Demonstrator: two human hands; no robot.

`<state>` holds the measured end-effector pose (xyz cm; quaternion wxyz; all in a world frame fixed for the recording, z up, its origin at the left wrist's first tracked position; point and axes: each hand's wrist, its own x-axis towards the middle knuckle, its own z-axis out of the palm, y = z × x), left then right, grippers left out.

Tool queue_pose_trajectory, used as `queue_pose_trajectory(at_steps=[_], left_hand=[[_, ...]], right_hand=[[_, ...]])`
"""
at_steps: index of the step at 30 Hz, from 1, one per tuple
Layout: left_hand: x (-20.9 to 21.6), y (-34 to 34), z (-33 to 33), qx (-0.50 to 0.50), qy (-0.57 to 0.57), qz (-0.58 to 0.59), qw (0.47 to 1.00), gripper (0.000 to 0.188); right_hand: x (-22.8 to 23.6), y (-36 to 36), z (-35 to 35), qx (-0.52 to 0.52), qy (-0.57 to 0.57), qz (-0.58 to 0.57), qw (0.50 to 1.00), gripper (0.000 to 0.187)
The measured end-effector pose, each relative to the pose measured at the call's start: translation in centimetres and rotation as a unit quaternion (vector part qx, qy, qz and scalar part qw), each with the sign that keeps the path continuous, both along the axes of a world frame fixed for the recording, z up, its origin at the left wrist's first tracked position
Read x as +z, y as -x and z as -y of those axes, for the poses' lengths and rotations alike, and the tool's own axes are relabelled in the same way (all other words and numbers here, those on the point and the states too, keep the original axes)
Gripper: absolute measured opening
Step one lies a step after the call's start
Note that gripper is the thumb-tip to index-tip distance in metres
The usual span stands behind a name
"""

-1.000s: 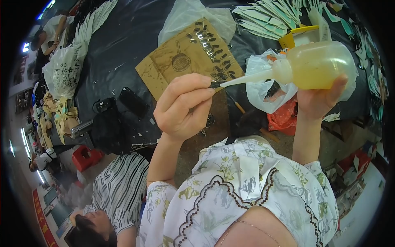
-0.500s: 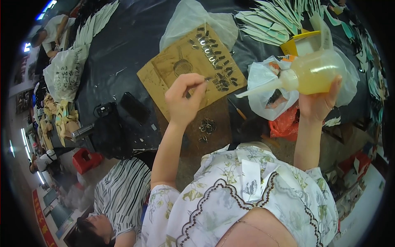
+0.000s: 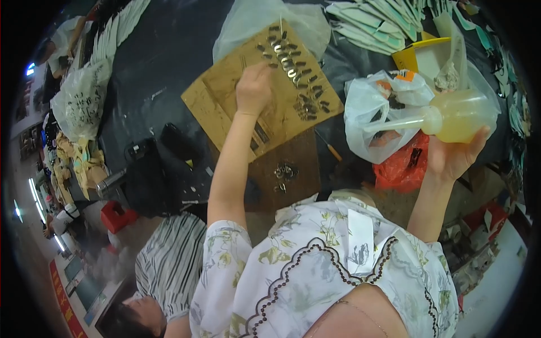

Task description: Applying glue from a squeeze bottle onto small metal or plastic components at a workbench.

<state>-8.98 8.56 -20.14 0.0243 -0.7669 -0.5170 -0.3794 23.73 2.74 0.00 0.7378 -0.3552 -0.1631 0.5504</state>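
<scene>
My right hand (image 3: 449, 158) is wrapped round a squeeze bottle (image 3: 461, 112) of clear plastic with yellowish liquid, tilted so its long pale spout points left. My left hand (image 3: 253, 89) is over a brown cardboard sheet (image 3: 217, 110), its fingers closed and turned away. What they hold, if anything, is hidden. Right of that hand, small dark pieces (image 3: 301, 76), some with shiny metal parts, are laid out in rows on the cardboard, with a denser cluster near its right corner.
A pile of metal rings (image 3: 286, 170) lies on a brown board below the cardboard. An orange-handled tool (image 3: 333, 152) lies to its right. White (image 3: 360, 135) and red plastic bags (image 3: 403, 169) stand beside the bottle. Pale cut pieces (image 3: 372, 25) lie behind. A person in stripes (image 3: 172, 265) sits at left.
My left hand has moved up the cardboard, away from the near cluster toward the upper rows. My right hand and the bottle have shifted right and slightly down in the picture.
</scene>
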Motion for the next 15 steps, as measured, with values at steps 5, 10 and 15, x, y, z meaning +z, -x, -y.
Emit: queue_pose_trajectory(at_steps=[5,10,15], left_hand=[[4.5,2.2,8.9,0.087,0.070,0.087,0.990,0.010],[2.4,0.8,21.8,0.115,0.281,0.153,0.940,0.014],[0.7,-2.1,24.1,0.092,0.271,0.072,0.955,0.016]], right_hand=[[0.6,-2.1,0.7,0.091,-0.051,-0.055,0.993,0.050],[-1.2,-1.1,0.3,0.141,-0.035,-0.109,0.983,0.048],[0.4,3.1,0.6,0.056,0.017,0.005,0.998,0.046]])
